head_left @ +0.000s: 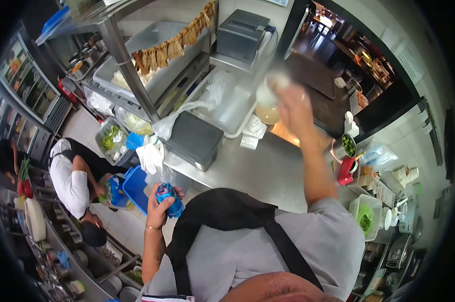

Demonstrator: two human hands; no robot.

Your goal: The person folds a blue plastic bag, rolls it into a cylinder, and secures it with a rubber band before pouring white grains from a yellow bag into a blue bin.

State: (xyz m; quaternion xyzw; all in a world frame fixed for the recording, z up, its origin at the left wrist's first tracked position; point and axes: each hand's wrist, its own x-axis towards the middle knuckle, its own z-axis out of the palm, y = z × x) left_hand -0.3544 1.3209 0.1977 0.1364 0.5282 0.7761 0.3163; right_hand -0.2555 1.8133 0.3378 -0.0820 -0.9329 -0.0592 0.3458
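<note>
A crumpled bright blue plastic packet [169, 201] with darker print is wrapped in the fingers of my left hand [157, 213], at about waist height beside my black apron. My right hand [295, 108] is stretched out over the far part of the steel counter [257, 173], smeared by motion. A white rounded thing [270, 89] is blurred along with it at the fingertips, so its kind does not show. Just below lies a pale round bowl [267, 114], partly covered by the hand. White paper slips [253, 132] rest close by on the counter.
A dark lidded box [194, 140] and a clear plastic tub [232, 108] stand on the counter's left. Behind them is a printer [242, 38]. A blue bin [136, 189] stands at lower left, near a bent-over co-worker [76, 176]. A red holder [346, 171] is on the right.
</note>
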